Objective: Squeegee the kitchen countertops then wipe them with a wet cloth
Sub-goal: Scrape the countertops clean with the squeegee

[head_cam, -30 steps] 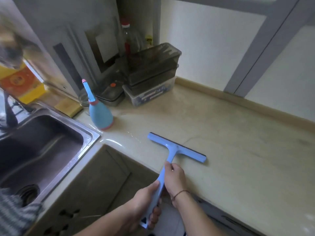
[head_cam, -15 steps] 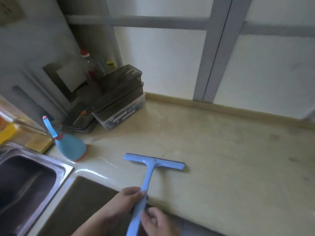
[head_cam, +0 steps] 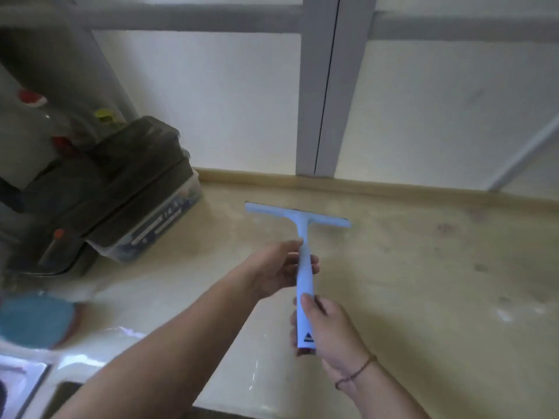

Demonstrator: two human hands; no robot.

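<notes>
Blurred countertop (head_cam: 423, 297); both hands (head_cam: 281, 267) partly hide the squeegee (head_cam: 298, 217) handle.

Soft, dim, even light; glare streaks the wet countertop (head_cam: 260, 370) at lower left. Left edge smears with motion blur; wide-angle bending shows.
</notes>
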